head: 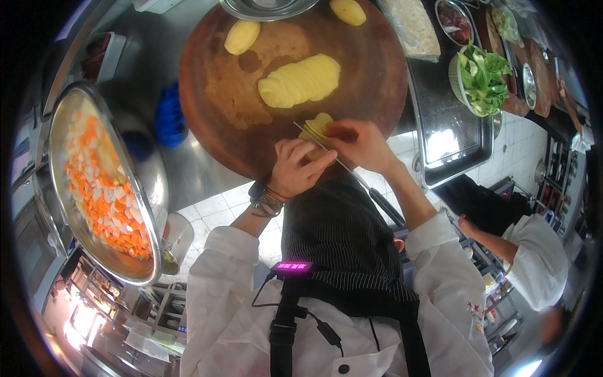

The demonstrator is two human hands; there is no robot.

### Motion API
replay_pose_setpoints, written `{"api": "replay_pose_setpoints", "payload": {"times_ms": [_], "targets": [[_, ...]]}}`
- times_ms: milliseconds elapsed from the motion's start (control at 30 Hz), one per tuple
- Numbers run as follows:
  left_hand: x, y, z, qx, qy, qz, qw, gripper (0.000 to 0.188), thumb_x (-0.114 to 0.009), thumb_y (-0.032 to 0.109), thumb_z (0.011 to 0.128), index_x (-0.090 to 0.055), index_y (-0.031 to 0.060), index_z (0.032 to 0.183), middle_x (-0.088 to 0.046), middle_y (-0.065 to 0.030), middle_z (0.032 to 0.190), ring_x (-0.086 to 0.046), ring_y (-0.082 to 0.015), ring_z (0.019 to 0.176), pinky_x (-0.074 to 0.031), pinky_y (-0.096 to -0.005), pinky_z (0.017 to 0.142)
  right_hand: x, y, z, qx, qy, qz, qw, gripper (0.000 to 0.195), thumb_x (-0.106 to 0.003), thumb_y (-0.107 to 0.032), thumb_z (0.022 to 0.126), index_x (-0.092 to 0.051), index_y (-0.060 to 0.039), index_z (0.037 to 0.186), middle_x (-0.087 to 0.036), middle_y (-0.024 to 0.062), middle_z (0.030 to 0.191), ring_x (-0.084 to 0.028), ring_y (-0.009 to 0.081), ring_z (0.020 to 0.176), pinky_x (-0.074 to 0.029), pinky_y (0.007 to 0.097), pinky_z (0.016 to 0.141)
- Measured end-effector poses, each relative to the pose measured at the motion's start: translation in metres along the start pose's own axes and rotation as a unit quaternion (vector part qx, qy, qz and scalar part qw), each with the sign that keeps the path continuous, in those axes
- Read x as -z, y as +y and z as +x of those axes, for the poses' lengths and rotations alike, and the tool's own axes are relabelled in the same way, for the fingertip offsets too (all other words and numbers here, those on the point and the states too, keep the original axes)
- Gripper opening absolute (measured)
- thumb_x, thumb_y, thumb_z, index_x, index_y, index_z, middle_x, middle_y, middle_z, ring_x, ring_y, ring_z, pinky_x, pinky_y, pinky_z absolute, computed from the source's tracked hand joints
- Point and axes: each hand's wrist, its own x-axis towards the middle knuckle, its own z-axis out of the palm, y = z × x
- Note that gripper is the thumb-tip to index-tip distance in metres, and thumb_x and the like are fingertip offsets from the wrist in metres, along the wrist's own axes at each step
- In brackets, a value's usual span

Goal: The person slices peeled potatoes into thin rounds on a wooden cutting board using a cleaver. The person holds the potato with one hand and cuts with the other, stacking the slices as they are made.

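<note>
My left hand [301, 169], with a watch and bracelets on the wrist, grips a peeled potato piece [316, 153] at the near edge of the round wooden chopping block [377, 80]. The knife [351, 170] slants across the work, its blade against the potato and partly behind my left fingers, its black handle out past the block's edge and in neither palm. My right hand [360, 141] pinches thin potato slices [320, 122] beside the blade. A fanned, sliced potato [300, 81] lies beyond my hands. Whole peeled potatoes [242, 36] [348, 12] sit farther back.
Left stands a large metal bowl [161, 226] of diced orange and white vegetables, near a blue object [170, 115]. A metal bowl [269, 16] touches the block's far side. Right are a metal tray [424, 181] and a bowl of leafy greens [483, 80]. Another person [537, 259] stands lower right.
</note>
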Motion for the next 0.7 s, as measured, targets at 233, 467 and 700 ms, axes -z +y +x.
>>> {"api": "replay_pose_setpoints", "payload": {"times_ms": [233,467,700], "targets": [[0.000,0.000,-0.001,-0.002,0.003,0.000,1.000,0.046,-0.080,0.018,0.081,-0.074,0.0308,0.124,-0.057,-0.0028,0.113,-0.056,-0.0265,0.108,-0.044,-0.0464,0.093,-0.005,-0.012,0.008,-0.029,0.032,-0.070,0.997,0.039,-0.081,-0.019,0.086,-0.072,0.0078,0.112,-0.077,0.0222,0.098,-0.078,0.0272,0.091,-0.060,0.0341,0.082],[-0.002,-0.001,-0.002,-0.001,0.002,-0.002,1.000,0.047,-0.081,0.017,0.080,-0.074,0.0310,0.124,-0.057,-0.0028,0.114,-0.056,-0.0269,0.108,-0.044,-0.0463,0.093,-0.010,-0.014,0.010,0.023,0.054,-0.114,0.992,0.031,-0.075,-0.013,0.085,-0.073,0.0057,0.110,-0.076,0.0231,0.095,-0.077,0.0331,0.090,-0.060,0.0374,0.080],[0.001,-0.001,-0.003,0.007,-0.010,0.000,1.000,0.047,-0.081,0.017,0.080,-0.074,0.0324,0.124,-0.057,-0.0021,0.115,-0.056,-0.0264,0.109,-0.044,-0.0462,0.093,-0.005,-0.003,0.008,-0.029,0.159,-0.125,0.979,0.025,-0.070,-0.012,0.088,-0.074,0.0050,0.105,-0.075,0.0229,0.092,-0.076,0.0336,0.083,-0.058,0.0379,0.075]]}}
